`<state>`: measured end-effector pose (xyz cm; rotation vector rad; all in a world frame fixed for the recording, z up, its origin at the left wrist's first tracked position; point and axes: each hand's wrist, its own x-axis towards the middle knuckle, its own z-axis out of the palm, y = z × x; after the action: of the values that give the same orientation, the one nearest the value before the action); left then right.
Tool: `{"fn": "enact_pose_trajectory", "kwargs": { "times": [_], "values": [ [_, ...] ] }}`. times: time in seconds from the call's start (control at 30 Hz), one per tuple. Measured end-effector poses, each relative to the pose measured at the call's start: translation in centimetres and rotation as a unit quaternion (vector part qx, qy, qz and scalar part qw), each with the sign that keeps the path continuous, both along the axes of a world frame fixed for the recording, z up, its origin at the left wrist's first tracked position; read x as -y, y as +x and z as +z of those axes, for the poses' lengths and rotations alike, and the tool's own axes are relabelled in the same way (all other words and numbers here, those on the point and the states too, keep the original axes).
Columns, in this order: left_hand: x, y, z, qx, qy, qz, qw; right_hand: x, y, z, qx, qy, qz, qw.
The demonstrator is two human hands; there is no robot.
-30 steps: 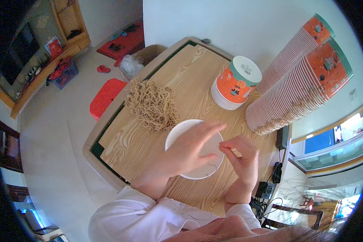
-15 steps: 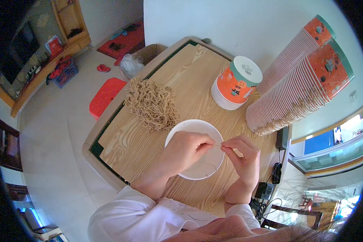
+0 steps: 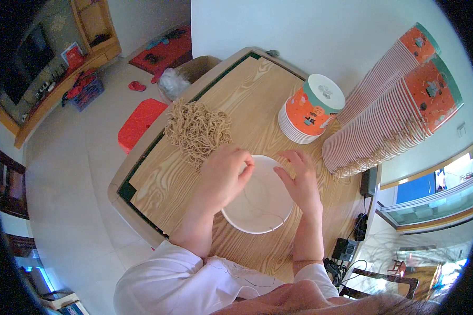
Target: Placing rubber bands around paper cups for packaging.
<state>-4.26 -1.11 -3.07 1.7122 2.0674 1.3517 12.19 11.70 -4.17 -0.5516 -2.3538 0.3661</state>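
A white paper tub (image 3: 260, 202) stands mouth up at the near middle of the table, with a thin strand lying inside and crossing its near rim. Over the tub's left rim, my left hand (image 3: 227, 176) has its fingers curled in against the thumb; whatever may be between them is too small to name. My right hand (image 3: 300, 181) is over the right rim, thumb and fingers apart, holding nothing visible. Just beyond my left hand lies a tangled heap of thin beige string (image 3: 197, 131).
An upturned stack of orange-and-green paper tubs (image 3: 310, 110) stands beyond the white tub. Two tall stacks of similar tubs (image 3: 378, 123) lean along the right, beige string draped on the nearer one. Black adapters (image 3: 344, 249) and cables are at the right edge. A red stool (image 3: 142, 123) stands left.
My hands have parted from a fingertip pinch on a short strand. The left has drawn back left; the right has moved left and up, and its fingers have spread.
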Motion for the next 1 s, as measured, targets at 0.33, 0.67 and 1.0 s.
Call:
{"fn": "enact_pose_trajectory", "kwargs": {
  "times": [0.33, 0.67, 1.0],
  "values": [
    [0.0, -1.1, -0.1, -0.057, -0.023, 0.012, 0.998, 2.0, 1.2, 1.6, 0.113, -0.155, 0.021, 0.981],
    [-0.8, -0.2, -1.5, -0.082, 0.009, -0.031, 0.996, 2.7, 1.9, 2.4, 0.137, -0.184, 0.014, 0.973],
    [-1.4, 0.4, -1.5, -0.135, -0.013, -0.057, 0.989, 2.0, 2.5, 1.6, 0.116, -0.173, -0.001, 0.978]
  ]
}}
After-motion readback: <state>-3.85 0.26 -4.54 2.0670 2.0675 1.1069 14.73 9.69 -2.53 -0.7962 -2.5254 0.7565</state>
